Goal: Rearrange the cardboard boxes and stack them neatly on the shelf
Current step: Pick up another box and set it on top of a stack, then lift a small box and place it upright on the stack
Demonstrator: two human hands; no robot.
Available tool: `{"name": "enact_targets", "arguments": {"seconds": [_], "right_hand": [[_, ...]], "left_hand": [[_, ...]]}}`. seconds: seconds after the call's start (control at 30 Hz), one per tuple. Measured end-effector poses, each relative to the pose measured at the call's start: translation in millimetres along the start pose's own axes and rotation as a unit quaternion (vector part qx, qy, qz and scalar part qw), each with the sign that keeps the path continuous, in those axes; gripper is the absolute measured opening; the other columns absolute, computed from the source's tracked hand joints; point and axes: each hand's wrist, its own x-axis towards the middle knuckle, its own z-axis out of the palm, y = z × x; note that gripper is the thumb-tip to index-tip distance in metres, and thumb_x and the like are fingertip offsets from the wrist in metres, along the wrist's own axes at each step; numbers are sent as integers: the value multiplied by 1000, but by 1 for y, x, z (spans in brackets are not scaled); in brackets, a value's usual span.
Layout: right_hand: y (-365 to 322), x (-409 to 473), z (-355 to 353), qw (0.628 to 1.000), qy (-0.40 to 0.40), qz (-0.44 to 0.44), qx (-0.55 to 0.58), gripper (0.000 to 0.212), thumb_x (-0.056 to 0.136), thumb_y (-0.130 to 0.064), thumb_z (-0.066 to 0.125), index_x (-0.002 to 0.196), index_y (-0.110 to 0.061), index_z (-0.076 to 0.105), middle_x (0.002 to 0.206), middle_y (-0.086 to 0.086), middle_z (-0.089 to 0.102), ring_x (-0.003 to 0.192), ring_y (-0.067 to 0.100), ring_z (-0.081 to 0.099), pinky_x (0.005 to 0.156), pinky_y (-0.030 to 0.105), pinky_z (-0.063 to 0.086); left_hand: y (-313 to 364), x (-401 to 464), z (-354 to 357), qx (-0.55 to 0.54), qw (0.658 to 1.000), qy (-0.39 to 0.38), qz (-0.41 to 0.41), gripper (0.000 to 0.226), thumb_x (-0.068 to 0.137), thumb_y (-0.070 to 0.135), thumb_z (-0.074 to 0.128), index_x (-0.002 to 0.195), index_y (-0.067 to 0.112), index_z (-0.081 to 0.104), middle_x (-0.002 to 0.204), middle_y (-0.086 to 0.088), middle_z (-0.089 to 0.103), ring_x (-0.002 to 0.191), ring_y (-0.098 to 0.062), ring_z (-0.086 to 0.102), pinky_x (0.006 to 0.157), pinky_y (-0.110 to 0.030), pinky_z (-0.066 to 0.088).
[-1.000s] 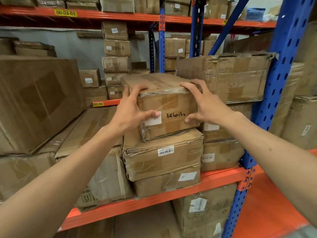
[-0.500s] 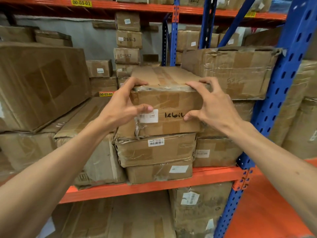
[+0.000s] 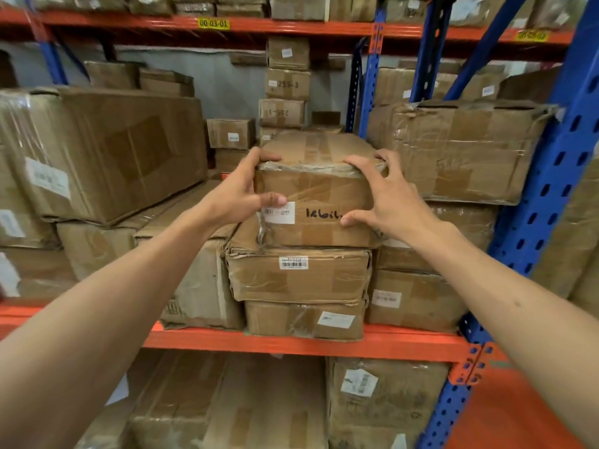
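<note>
A taped cardboard box (image 3: 319, 196) with a white label and black handwriting lies on top of a stack of two flatter boxes (image 3: 298, 275) on the orange shelf beam (image 3: 304, 343). My left hand (image 3: 238, 192) grips its front left corner, fingers over the top edge and thumb on the front face. On the front right corner is my right hand (image 3: 387, 197), with fingers spread over the top edge and thumb pressed beside the writing. The box sits nearly square on the stack.
A large box (image 3: 97, 150) lies tilted on the left. Another big torn box (image 3: 463, 150) sits close on the right, over more boxes. A blue upright (image 3: 551, 196) stands at the right. Small boxes (image 3: 287, 84) are stacked behind. More boxes fill the lower shelf.
The top box has been pushed back and turned straighter on the stack, both hands staying on its front corners. The camera has come closer and shifted left.
</note>
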Motion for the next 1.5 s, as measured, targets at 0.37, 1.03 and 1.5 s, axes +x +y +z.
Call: {"name": "enact_targets", "arguments": {"seconds": [0.37,1.03,1.5], "right_hand": [[-15,-10,14,977,132,-114,-123,85,88,-75,49,160,-35,29,168,23,6,155,43,-3,123,59,-3],[-266,113,88,972,126,-199,-9,78,89,-76,40,159,-45,24,170,13,1,155,40,-4,120,68,4],[-424,227,95,960,-28,-232,-156,86,87,-83,45,155,-61,-2,170,15,6,142,50,37,104,64,40]], "left_hand": [[8,-42,13,250,966,67,-11,98,91,58,64,158,45,-5,169,-9,-11,155,-28,-14,120,-48,3],[-63,-146,-219,343,899,257,-89,126,75,73,70,160,34,-15,166,-16,-21,153,-34,-19,121,-58,-2],[-134,-144,-313,402,902,123,-99,162,59,49,94,152,19,-36,167,-17,-20,152,-38,-23,119,-58,-16]]}}
